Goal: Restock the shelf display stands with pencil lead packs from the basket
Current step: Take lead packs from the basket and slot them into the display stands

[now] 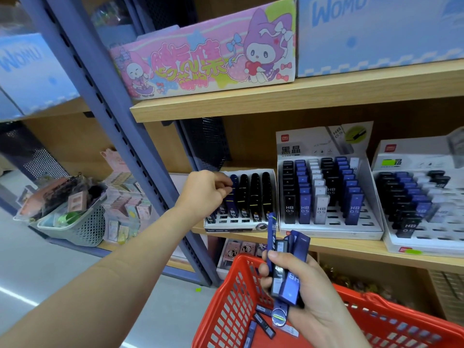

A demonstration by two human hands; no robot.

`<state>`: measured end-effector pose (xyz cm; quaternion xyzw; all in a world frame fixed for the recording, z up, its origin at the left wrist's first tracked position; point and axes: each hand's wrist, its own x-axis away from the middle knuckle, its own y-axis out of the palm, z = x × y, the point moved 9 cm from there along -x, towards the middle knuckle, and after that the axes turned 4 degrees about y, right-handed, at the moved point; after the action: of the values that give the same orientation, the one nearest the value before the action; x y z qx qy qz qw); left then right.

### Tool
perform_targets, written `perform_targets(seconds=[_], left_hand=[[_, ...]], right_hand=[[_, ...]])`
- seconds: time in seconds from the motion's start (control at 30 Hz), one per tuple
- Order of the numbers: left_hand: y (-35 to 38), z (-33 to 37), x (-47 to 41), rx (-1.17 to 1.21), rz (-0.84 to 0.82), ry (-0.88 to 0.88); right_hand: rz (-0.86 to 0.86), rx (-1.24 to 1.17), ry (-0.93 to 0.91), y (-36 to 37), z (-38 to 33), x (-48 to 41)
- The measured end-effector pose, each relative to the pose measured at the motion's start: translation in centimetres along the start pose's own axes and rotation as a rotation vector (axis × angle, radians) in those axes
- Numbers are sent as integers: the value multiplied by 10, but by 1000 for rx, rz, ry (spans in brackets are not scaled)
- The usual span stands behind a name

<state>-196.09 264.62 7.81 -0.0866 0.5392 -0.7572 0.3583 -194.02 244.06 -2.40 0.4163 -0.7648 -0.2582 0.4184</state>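
My left hand (207,190) reaches to the leftmost white display stand (251,226) on the wooden shelf, fingertips pinching a dark blue lead pack (233,189) in a slot row beside black packs. My right hand (301,295) hovers over the red basket (226,315) and grips a bundle of blue and black lead packs (286,270), one thin blue pack sticking upward. Several loose packs (262,322) lie on the basket floor. Two larger stands, the middle stand (326,227) and the right stand (401,243), hold rows of black, blue and white HB 0.5 packs.
A blue metal upright (120,126) stands left of the stands. A grey basket (82,227) of small goods sits on the neighbouring lower shelf. A pink cartoon box (200,64) and a pale blue box (376,33) occupy the upper shelf. More goods fill the shelf below.
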Motion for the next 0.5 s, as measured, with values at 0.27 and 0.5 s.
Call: perform_targets(seconds=[0.27, 0.5], left_hand=[[12, -3, -11, -18, -82, 16], [15, -1, -14, -57, -115, 34]], right_hand=[[15, 12, -14, -5, -2, 0], [-12, -8, 14, 0, -1, 1]])
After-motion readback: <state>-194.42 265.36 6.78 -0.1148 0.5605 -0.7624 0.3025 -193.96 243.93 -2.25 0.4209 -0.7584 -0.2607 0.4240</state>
